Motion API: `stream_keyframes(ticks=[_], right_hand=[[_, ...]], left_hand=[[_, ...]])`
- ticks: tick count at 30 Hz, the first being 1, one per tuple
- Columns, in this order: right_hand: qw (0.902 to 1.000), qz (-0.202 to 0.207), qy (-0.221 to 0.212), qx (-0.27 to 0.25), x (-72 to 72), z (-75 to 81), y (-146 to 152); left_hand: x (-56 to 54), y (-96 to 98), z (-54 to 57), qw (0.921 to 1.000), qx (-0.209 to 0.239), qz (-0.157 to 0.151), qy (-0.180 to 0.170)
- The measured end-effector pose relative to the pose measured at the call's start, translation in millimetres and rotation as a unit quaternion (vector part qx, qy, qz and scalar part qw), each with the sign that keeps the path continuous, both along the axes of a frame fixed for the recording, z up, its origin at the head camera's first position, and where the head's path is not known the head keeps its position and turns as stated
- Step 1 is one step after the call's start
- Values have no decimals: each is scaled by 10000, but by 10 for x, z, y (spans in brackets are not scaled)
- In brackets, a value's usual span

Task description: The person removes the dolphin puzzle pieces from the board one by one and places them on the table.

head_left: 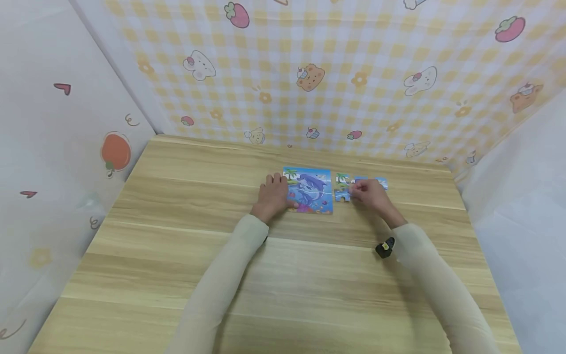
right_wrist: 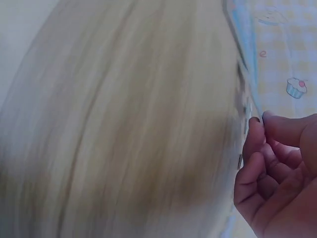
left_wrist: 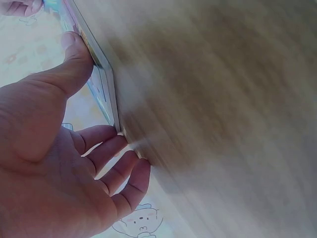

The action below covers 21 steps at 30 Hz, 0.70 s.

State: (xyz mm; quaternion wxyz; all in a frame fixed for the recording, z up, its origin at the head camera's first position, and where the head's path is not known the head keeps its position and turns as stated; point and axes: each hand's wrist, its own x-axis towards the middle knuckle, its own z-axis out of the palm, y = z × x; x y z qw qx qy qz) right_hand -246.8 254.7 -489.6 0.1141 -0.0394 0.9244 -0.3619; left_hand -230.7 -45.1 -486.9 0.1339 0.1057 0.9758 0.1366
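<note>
A dolphin jigsaw puzzle (head_left: 311,189) lies flat near the back of the table. My left hand (head_left: 271,195) rests along its left side, the thumb at the lower left corner. In the left wrist view the thumb (left_wrist: 77,57) touches the board's edge and the relaxed fingertips meet the table by a corner. To the right of the puzzle, my right hand (head_left: 372,194) pinches a small puzzle piece (right_wrist: 256,102) between thumb and forefinger, mostly hidden by the fingers. Beside those fingers lie a palm-tree piece (head_left: 342,178) and a blue piece (head_left: 341,195).
More blue pieces (head_left: 382,182) lie behind the right hand. A small black device (head_left: 384,248) with a yellow label sits by the right cuff. The wooden table (head_left: 177,255) meets a checked cloth (head_left: 283,108) at the back and white cloth on both sides.
</note>
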Motion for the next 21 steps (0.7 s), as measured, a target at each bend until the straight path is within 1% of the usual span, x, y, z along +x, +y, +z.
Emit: stream_keyframes(ticks=[4, 9, 12, 14, 17, 21], right_hand=[[9969, 284, 330, 656, 29, 6, 4], [9896, 684, 639, 1093, 66, 28, -14], [9847, 892, 832, 1242, 72, 19, -28], [9835, 940, 903, 1254, 71, 8, -32], [9832, 934, 907, 1279, 71, -9, -24], [9845, 892, 806, 1277, 75, -15, -4]], left_hand=[[-8, -2, -6, 10000, -28, -23, 3], [-5, -7, 8, 10000, 3, -19, 7], [-6, -13, 18, 10000, 55, 11, -6], [-9, -16, 17, 10000, 69, 6, -28], [-11, -17, 14, 10000, 68, -20, -64], [-5, -7, 14, 9999, 61, -64, -114]])
